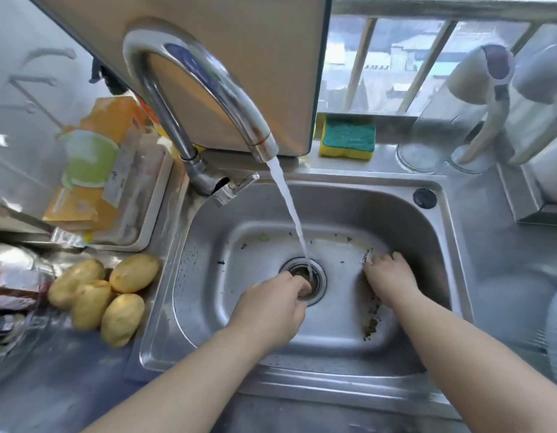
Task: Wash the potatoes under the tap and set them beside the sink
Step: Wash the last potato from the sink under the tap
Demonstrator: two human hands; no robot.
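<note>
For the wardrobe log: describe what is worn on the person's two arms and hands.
Nothing is worn. The left hand and right hand are bare, with no gloves, rings, watch or bracelet visible. Both forearms are bare up to the frame edge, with no sleeve in view.

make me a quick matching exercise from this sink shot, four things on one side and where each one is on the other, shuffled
Things:
1. potatoes
2. sponge
3. left hand
4. right hand

Places:
A. on the ledge behind the sink
B. at the drain, under the running water
C. on the counter left of the sink
D. on the sink floor, right of the drain

Pairs: 1-C, 2-A, 3-B, 4-D
</note>
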